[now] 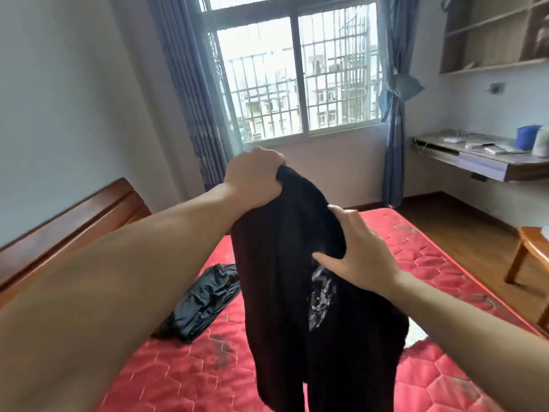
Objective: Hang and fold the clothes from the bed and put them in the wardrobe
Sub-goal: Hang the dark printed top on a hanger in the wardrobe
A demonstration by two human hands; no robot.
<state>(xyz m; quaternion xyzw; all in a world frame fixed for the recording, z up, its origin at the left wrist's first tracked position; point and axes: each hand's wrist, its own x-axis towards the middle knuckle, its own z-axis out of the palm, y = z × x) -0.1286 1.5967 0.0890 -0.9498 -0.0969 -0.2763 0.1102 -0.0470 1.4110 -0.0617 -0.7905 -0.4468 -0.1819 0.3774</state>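
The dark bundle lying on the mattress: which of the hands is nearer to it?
Left. The left hand is above it, gripping the shirt; the right hand is farther right of the bundle.

You are in a home bedroom. A bed with a bare red quilted mattress (401, 251) and a wooden headboard (74, 221) fills the foreground. Ahead of you, a barred sliding window (297, 75) looks out on apartment blocks; blue-grey curtains (193, 93) hang at both sides, the right one tied back. On the right wall, a wall-mounted desk (481, 165) with a drawer carries papers and a blue container (528, 136). Open wooden shelves (490, 34) are fixed above it. Wooden floor (463, 221); a wooden chair (528, 251) at the right edge.
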